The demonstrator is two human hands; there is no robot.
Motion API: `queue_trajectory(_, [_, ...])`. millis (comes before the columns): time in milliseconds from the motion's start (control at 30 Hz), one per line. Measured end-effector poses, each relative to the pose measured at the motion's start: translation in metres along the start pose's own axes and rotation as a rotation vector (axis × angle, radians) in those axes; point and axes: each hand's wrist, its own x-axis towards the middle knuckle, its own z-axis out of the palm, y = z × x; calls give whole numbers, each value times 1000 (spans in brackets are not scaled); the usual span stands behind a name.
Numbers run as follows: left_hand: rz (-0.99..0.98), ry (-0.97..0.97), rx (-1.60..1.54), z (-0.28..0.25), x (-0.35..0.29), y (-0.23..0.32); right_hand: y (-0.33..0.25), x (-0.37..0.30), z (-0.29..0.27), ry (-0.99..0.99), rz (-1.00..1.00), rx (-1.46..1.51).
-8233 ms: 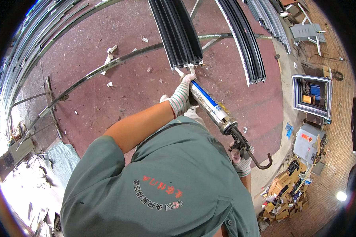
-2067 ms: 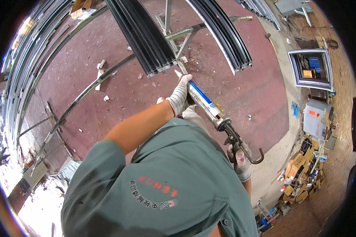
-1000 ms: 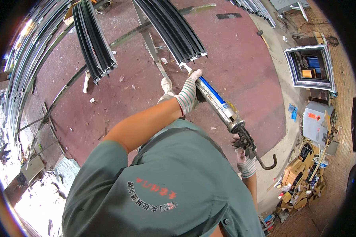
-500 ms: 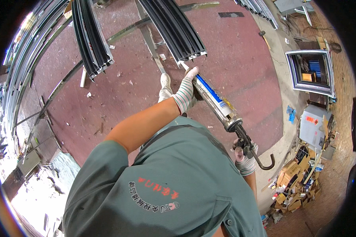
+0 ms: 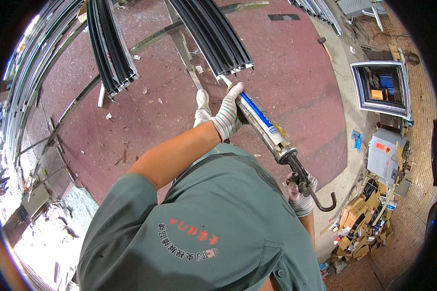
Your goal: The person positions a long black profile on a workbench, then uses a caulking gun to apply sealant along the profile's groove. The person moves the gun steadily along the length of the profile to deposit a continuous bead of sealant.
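A caulking gun (image 5: 263,123) with a blue and white cartridge lies slantwise across my front. Its pale nozzle tip meets the near end of a bundle of black profiles (image 5: 213,36). My left hand (image 5: 229,110), in a striped white glove, is closed round the front of the barrel by the nozzle. Farther back, my gloved right hand (image 5: 301,194) grips the black handle and trigger, below the hooked metal rod. Part of the right hand's fingers is hidden behind the handle.
Another bundle of black profiles (image 5: 109,48) rests at the left on metal rails. Long metal bars (image 5: 39,82) are stacked along the left edge. On the right are a window frame (image 5: 382,89), a grey box (image 5: 384,155) and a heap of cardboard scraps (image 5: 361,223). A hammer (image 5: 324,46) lies beyond.
The hooked rod and handle end have shifted slightly down and to the left. Both hands keep their hold, and the nozzle stays at the profile ends.
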Motion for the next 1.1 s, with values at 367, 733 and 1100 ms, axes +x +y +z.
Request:
queue_trajectory(367, [-21, 23, 33, 6, -7, 7, -1, 1, 1, 38, -71, -115])
queue_trajectory(733, [-97, -62, -53, 1, 7, -8, 9, -10, -3, 56, -9, -57])
queue_trajectory(1100, [-225, -155, -171, 7, 37, -14, 11, -2, -1, 154, -118, -138])
